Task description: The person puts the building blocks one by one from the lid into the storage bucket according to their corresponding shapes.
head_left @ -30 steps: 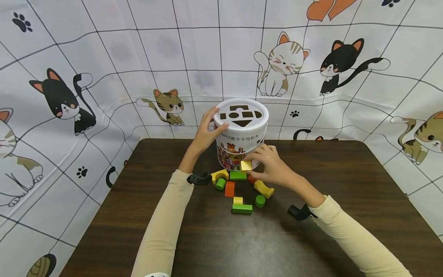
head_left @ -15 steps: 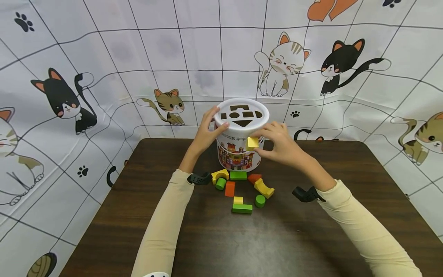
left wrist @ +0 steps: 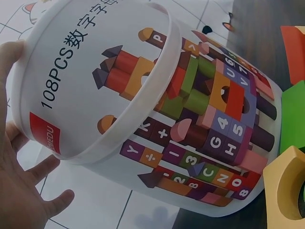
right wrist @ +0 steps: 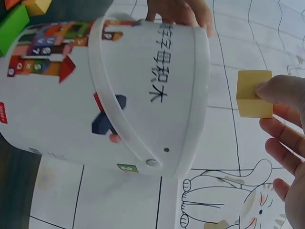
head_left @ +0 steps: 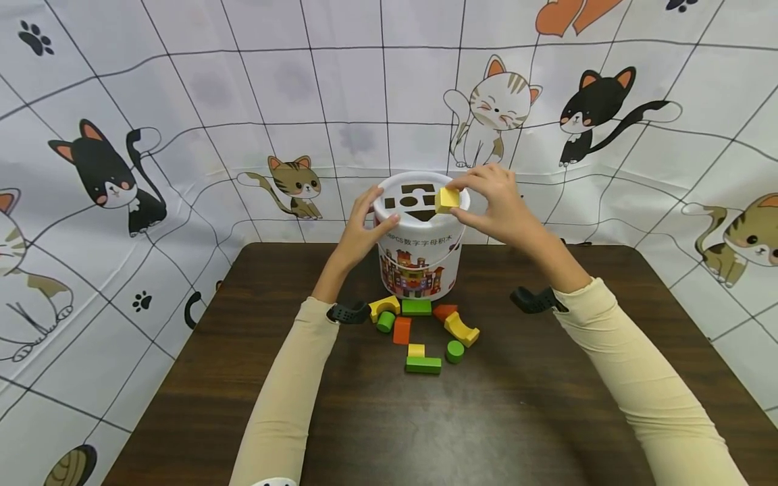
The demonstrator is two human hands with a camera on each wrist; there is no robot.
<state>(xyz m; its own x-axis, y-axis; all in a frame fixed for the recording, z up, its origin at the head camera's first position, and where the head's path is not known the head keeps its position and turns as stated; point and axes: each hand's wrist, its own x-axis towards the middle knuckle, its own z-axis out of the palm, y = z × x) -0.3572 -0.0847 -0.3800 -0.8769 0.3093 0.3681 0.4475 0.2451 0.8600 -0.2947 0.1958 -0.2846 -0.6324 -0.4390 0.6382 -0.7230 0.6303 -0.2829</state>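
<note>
A white bucket (head_left: pixel 419 260) printed with colourful toy blocks stands upright at the back of the table. Its white lid (head_left: pixel 394 190) has several shaped holes. My left hand (head_left: pixel 358 233) rests against the left side of the rim, thumb and fingers spread; the left wrist view shows the splayed fingers (left wrist: pixel 62 202) by the rim. Between the thumb and fingers of my right hand (head_left: pixel 500 202) is a yellow block (head_left: pixel 448 200), pinched over the right part of the lid. In the right wrist view the block (right wrist: pixel 254 94) is apart from the bucket's rim.
Several loose blocks lie in front of the bucket: a yellow arch (head_left: pixel 384 308), a green bar (head_left: pixel 423 365), an orange block (head_left: pixel 402 331), a yellow curved block (head_left: pixel 462 331) and a green cylinder (head_left: pixel 454 352). Behind the dark wooden table (head_left: pixel 365 432) hangs a cat-print cloth (head_left: pixel 352 88).
My right hand has lifted the yellow block from low in front of the bucket up to lid height. The left hand and the bucket have stayed in place.
</note>
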